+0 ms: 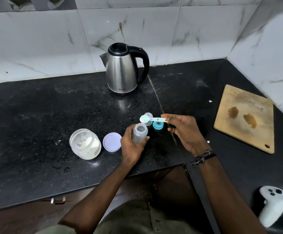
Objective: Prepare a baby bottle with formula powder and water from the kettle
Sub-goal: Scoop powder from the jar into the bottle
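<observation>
Bottle [140, 133] upright on counter [36, 115], open-mouthed, left hand [131, 146] wrapped round it; right hand [183, 130] pinches scoop [151, 119] w/ powder just above mouth — dosing step, next tip it in w/o spilling, kettle [123, 71] after.

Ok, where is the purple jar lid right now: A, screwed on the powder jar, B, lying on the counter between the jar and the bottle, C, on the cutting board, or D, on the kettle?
B: the purple lid lies flat on the counter, between the open powder jar and the bottle.
</observation>
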